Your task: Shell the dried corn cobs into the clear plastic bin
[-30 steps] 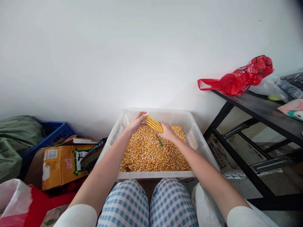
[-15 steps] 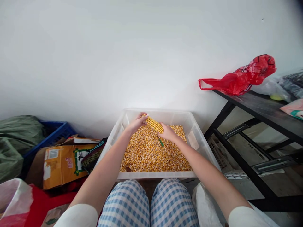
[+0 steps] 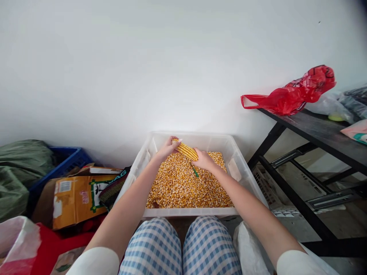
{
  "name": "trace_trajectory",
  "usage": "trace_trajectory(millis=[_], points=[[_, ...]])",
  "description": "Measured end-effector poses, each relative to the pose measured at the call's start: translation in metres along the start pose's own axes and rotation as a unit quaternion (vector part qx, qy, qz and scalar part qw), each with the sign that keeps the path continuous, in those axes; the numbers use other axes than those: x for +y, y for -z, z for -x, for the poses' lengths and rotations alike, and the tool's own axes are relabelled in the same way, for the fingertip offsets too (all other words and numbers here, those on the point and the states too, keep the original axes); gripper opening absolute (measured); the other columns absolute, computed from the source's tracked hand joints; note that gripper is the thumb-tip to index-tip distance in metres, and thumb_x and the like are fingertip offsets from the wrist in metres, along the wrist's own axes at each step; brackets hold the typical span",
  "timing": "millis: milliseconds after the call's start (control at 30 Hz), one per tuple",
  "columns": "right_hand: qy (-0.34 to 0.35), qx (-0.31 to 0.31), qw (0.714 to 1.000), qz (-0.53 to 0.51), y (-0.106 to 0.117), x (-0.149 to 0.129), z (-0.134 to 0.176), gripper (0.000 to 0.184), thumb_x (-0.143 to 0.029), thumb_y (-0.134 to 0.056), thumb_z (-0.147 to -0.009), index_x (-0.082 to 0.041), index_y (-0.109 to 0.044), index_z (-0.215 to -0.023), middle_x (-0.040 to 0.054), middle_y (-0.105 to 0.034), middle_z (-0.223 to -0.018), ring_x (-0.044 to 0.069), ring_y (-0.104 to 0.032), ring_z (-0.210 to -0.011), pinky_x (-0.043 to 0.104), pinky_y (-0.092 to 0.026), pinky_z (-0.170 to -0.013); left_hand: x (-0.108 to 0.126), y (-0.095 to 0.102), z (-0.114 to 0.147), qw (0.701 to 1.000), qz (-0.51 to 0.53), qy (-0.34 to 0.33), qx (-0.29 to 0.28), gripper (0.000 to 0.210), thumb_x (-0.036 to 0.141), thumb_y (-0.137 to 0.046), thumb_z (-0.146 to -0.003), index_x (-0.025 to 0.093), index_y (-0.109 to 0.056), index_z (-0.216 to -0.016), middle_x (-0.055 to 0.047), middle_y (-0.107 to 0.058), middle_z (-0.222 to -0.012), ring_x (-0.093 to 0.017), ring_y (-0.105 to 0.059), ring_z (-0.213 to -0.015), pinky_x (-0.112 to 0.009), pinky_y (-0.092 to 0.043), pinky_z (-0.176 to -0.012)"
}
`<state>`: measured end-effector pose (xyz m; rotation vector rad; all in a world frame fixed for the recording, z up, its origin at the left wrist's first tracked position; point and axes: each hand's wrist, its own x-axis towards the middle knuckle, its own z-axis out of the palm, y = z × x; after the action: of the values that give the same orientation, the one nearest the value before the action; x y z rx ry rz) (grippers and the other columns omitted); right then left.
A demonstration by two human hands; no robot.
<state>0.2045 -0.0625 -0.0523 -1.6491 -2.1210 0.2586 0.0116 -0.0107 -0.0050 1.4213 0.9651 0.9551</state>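
A yellow corn cob (image 3: 187,151), its kernels in tight rows, is held slantwise between my two hands. My left hand (image 3: 168,149) is closed round its upper left end, with the thumb along the top. At the lower right end, my right hand (image 3: 203,159) grips the cob from the side. Beneath both hands, loose corn kernels (image 3: 183,187) fill a translucent plastic bin (image 3: 197,212). A small green object (image 3: 195,172) pokes out below my right hand; I cannot tell whether the hand holds it.
To the left are a blue crate (image 3: 65,162), a torn cardboard box (image 3: 77,198) and a green sack (image 3: 23,172). A black-framed table (image 3: 318,130) stands on the right, with a red plastic bag (image 3: 295,93) on it. A white wall rises behind the bin.
My left thumb has shifted slightly along the top of the cob. Both hands keep their hold, and the cob stays in nearly the same place.
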Motion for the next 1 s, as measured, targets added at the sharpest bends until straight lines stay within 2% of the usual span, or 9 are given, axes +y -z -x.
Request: trace_trajectory(millis=[133,267,433,700,1000], points=[[-0.008,-0.005,1.000,0.008,0.006,0.002,0.000,0.056,-0.030,-0.058,-0.070,-0.021,-0.040,-0.122,0.0067,-0.064,-0.096,0.021,-0.060,-0.085,0.026,-0.043,-0.069,-0.003,0.005,-0.003,1.000,0.010,-0.016,-0.020,0.034,0.046,-0.056,-0.073,0.020,-0.049,-0.095,-0.001,-0.056,-0.082,-0.012,-0.058,-0.072,-0.026,-0.051,-0.066],[-0.010,-0.005,1.000,-0.003,0.008,0.002,0.001,0.055,-0.029,-0.058,-0.070,-0.021,-0.041,-0.122,0.0063,-0.063,-0.101,0.021,-0.060,-0.089,0.027,-0.043,-0.073,-0.005,0.004,-0.004,0.999,0.037,-0.005,-0.026,0.033,0.046,-0.055,-0.073,0.021,-0.050,-0.094,-0.001,-0.055,-0.082,-0.012,-0.059,-0.071,-0.030,-0.052,-0.066],[-0.010,-0.009,1.000,-0.019,0.007,0.001,0.002,0.053,-0.029,-0.059,-0.070,-0.023,-0.042,-0.120,0.0047,-0.064,-0.097,0.020,-0.060,-0.085,0.026,-0.044,-0.069,-0.001,0.001,0.001,1.000,-0.028,0.001,-0.013,0.046,0.042,-0.066,-0.064,0.022,-0.047,-0.100,-0.002,-0.058,-0.078,-0.014,-0.060,-0.067,-0.029,-0.052,-0.064],[-0.005,-0.005,0.999,-0.036,0.010,-0.004,0.001,0.055,-0.026,-0.059,-0.068,-0.020,-0.043,-0.120,0.0059,-0.064,-0.095,0.020,-0.060,-0.084,0.025,-0.043,-0.070,-0.001,0.016,-0.001,0.995,0.007,-0.015,-0.095,0.046,0.037,-0.066,-0.068,0.022,-0.045,-0.105,-0.002,-0.059,-0.089,-0.014,-0.060,-0.082,-0.030,-0.050,-0.075],[0.031,0.011,0.989,-0.144,0.010,0.004,-0.004,0.047,-0.021,-0.059,-0.063,-0.018,-0.050,-0.108,0.0026,-0.062,-0.091,0.015,-0.058,-0.077,0.024,-0.043,-0.067,0.002,0.021,0.000,0.989,0.023,-0.025,-0.143,0.051,0.032,-0.066,-0.069,0.024,-0.041,-0.113,-0.002,-0.058,-0.092,-0.014,-0.060,-0.085,-0.035,-0.049,-0.083]])
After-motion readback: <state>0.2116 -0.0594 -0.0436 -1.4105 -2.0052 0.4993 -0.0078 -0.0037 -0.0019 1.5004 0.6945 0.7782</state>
